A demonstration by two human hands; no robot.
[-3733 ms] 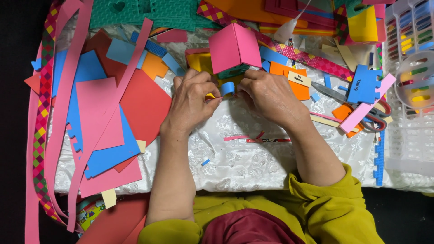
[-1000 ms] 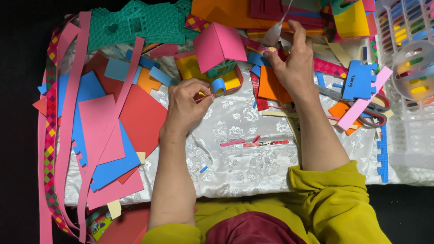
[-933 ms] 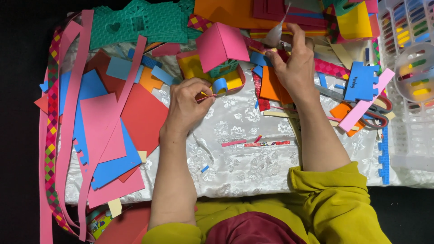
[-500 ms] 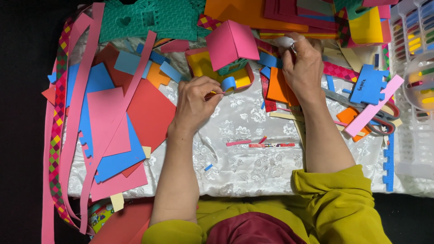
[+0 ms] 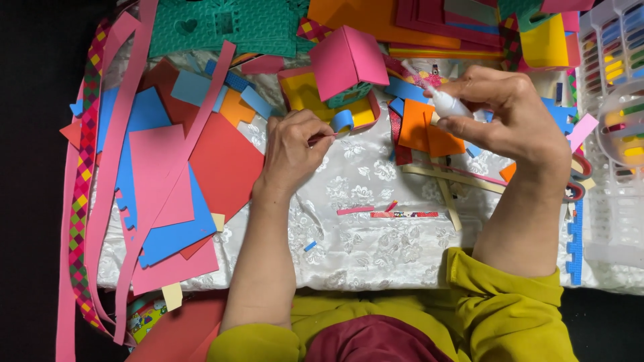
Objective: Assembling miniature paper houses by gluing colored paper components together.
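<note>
— Start from the pink-roofed paper house (image 5: 345, 64) and look leftward: what's out that way?

— Far to its left, long pink strips (image 5: 111, 194) and a checked ribbon (image 5: 82, 201) hang over the edge of the white cloth (image 5: 376, 248); nearer the house lie blue, pink and red foam sheets (image 5: 168, 174).

— And the left hand (image 5: 292, 144)?

— Just below and left of the house, fingers pinched on a thin sliver whose end sits by the blue curl (image 5: 342, 121) at the house's base.

— That curl looks delicate.

— I'd judge it very light, soft and springy; it would crush or uncurl easily, so it's best held lightly at its loose end.

— To the house's right?

— The right hand (image 5: 510, 114) is wrapped around a small white glue bottle (image 5: 446, 104), nozzle aimed up-left toward the roof. The bottle looks light, squeezable and perhaps slick; grip its body. Further right stands a white plastic basket (image 5: 614, 221).
</note>
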